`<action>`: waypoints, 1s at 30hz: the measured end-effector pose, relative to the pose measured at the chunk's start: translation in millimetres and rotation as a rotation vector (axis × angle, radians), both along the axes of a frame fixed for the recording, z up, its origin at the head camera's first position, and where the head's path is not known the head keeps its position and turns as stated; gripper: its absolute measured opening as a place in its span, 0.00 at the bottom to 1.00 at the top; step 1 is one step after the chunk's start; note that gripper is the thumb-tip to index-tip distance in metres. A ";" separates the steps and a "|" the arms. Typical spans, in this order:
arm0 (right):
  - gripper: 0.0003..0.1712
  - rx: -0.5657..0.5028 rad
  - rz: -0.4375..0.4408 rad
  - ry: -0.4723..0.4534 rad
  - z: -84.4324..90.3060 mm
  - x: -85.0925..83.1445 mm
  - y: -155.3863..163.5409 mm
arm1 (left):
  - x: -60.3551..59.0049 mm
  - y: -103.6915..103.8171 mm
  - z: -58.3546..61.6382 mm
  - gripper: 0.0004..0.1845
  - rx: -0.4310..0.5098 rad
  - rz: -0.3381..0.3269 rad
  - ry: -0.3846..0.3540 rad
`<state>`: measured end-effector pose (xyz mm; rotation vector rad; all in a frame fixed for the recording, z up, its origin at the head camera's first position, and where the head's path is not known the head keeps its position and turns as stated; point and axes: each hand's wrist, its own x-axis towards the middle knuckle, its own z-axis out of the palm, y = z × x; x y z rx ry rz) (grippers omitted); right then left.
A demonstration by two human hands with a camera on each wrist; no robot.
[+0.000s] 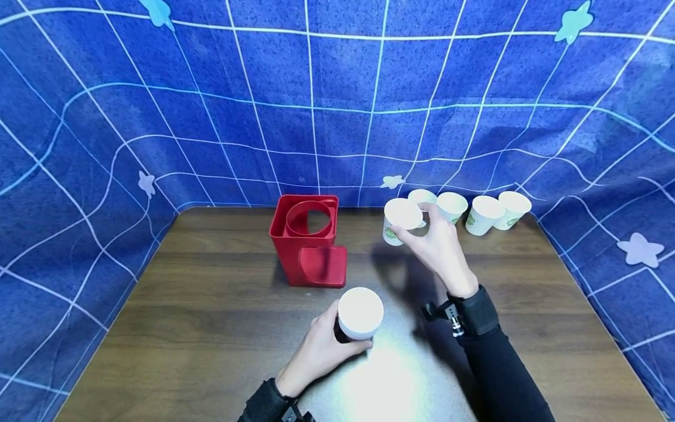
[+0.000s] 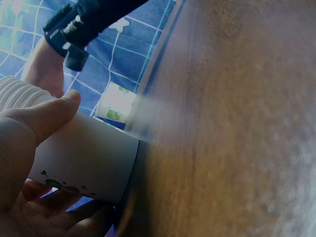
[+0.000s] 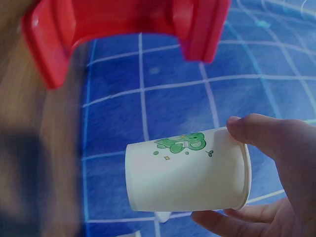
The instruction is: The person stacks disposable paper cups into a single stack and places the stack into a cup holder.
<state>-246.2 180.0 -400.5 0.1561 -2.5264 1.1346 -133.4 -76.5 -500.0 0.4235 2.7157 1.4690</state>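
Note:
In the head view my left hand [image 1: 321, 346] grips a stack of white paper cups [image 1: 361, 310] near the front middle of the table. Several nested rims show on that stack [image 2: 94, 153] in the left wrist view, with the thumb over its side. My right hand [image 1: 442, 246] pinches a single paper cup [image 1: 402, 215] near its rim, mouth up. The right wrist view shows a green cartoon print on this cup [image 3: 187, 173], with thumb and fingers on opposite sides. A red plastic holder [image 1: 311, 258] with a round ring in its top stands left of both hands.
Behind and right of my right hand stand several more paper cups, among them a middle one [image 1: 452, 206] and the rightmost one [image 1: 512, 210]. A blue gridded cloth [image 1: 337, 135] hangs along the back and sides of the wooden table [image 1: 211, 328].

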 end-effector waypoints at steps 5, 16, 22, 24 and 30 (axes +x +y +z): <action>0.42 0.019 0.049 -0.007 10.6 17.9 -4.0 | -0.2 -0.3 -0.2 0.43 -0.006 0.002 0.004; 0.37 0.036 0.169 0.074 31.9 55.7 -13.3 | -0.6 0.7 -0.6 0.43 0.006 0.004 0.031; 0.39 0.057 0.229 0.075 44.2 74.9 -16.9 | -2.7 0.7 -1.1 0.44 0.011 0.010 0.040; 0.39 0.063 0.247 0.075 46.8 80.1 -18.3 | -2.9 0.4 -1.6 0.44 0.013 0.005 0.044; 0.40 0.072 0.290 0.046 51.1 93.7 -21.9 | -2.3 0.4 -3.0 0.44 0.006 0.002 0.041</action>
